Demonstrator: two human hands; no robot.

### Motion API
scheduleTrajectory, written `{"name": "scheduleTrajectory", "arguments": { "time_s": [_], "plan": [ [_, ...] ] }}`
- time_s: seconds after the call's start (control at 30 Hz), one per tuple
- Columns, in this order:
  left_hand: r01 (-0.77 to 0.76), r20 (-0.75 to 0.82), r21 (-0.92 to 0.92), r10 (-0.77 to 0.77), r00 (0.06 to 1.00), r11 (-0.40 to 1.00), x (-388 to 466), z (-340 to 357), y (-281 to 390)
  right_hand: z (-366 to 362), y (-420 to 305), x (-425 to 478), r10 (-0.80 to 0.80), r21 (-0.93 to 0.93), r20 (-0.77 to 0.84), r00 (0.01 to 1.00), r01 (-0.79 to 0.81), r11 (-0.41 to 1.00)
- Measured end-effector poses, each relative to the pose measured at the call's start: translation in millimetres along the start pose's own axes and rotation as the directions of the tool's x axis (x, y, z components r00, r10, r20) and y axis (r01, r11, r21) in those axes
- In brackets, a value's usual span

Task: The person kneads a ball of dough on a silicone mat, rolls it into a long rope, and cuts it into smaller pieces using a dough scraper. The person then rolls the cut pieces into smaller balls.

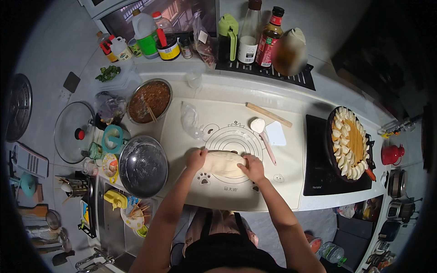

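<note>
A long, flattened piece of pale dough (223, 164) lies across the printed silicone kneading mat (283, 191) in front of me. My left hand (196, 159) grips its left end, thumb on top. At the other end, my right hand (252, 168) pinches the dough's edge between thumb and fingers. Beyond the right hand a pink-handled scoop (268, 146) holds white flour. A white dough scraper (276, 133) and a wooden rolling pin (269, 115) lie behind it. Toward the mat's back left is a crumpled clear plastic bag (189, 117).
Left of the mat stand a floury metal bowl (143, 167) and a bowl of brown filling (150, 100) with chopsticks. A tray of dumplings (349, 143) rests on the black cooktop (317, 160) at right. Bottles (248, 37) line the back ledge; a sink (114, 225) is lower left.
</note>
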State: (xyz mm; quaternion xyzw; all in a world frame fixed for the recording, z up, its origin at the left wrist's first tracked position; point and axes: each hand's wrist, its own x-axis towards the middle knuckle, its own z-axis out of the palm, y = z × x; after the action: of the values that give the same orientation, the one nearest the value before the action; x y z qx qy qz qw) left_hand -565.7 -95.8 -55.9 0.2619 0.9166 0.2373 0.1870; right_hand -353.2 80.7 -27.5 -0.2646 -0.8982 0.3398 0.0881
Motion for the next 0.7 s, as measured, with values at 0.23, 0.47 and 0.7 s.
{"name": "scheduleTrajectory", "arguments": {
  "time_s": [0.23, 0.47, 0.7],
  "plan": [
    [0.201, 0.323, -0.589, 0.0, 0.946, 0.783, -13, 6, 55, 3, -19, -31, 0.332, 0.13, 0.17, 0.928, -0.355, 0.926],
    [-0.465, -0.387, 0.255, 0.531, 0.754, 0.847, -49, 41, 109, -3, -18, -6, 0.196, 0.363, -0.285, 0.938, -0.084, 0.928],
    [-0.498, -0.437, 0.259, 0.56, 0.704, 0.828, -39, 55, 103, 46, -30, 41, 0.025, 0.381, -0.361, 0.932, 0.124, 0.916]
  ]
}}
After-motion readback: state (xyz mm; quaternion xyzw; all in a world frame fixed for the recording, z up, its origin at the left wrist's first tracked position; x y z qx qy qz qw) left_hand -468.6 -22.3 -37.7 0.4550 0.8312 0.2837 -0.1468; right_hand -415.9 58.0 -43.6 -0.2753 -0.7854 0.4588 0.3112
